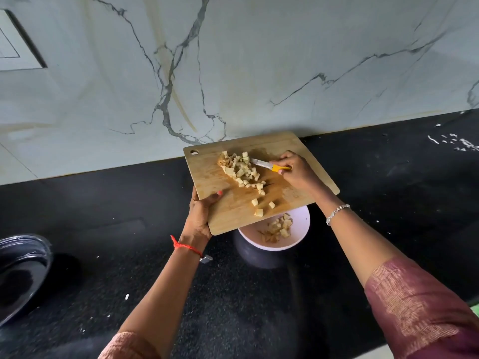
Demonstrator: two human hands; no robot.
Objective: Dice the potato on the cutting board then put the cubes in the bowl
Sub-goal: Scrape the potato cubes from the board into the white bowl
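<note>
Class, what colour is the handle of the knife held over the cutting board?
Yellow-orange. The knife handle shows in the head view, gripped by the right hand.

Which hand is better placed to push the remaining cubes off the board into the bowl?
Right. The right hand holds the knife with its blade at the cubes; the left hand grips the board over the bowl.

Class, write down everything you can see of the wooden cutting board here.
The cutting board is a pale wooden rectangle with rounded corners and a hole in its far left corner. The left hand grips its left edge, apparently holding it sloped above the white bowl, which its near edge overlaps. Its middle bears piled potato cubes, a few nearer the bowl. The right hand holds a yellow-handled knife against the pile.
</note>
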